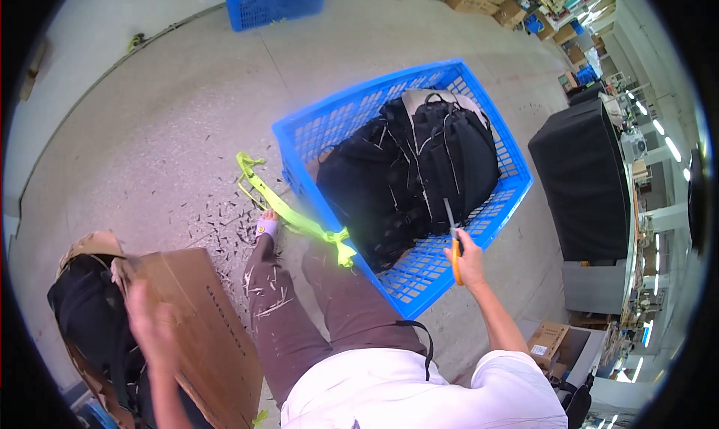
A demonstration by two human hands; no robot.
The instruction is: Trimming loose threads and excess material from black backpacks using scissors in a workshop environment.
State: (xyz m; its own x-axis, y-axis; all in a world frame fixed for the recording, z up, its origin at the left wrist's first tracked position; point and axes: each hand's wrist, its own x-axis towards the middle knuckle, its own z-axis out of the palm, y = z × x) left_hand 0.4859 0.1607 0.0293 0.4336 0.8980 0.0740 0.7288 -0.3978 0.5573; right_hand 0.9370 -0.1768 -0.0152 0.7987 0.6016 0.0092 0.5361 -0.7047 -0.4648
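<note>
My right hand point(469, 258) is closed round a pair of scissors point(455, 263) with orange handles, its blades pointing away from me over the near right side of a blue plastic basket point(428, 307). Inside the basket lie black backpacks point(454, 152) with light piping, one with a pale panel at its top. On the left, my left hand point(150, 320) is smeared by motion beside the open top of a cardboard box point(202, 309); its fingers cannot be made out. More black bags point(86, 302) fill that box.
A neon-yellow strap point(288, 213) is tied to the basket's near left corner. Dark scraps point(213, 223) litter the floor by my foot. Blue crates point(277, 6) stand at the back, a black-covered block point(580, 178) at the right, and a carton point(548, 339) lies lower right.
</note>
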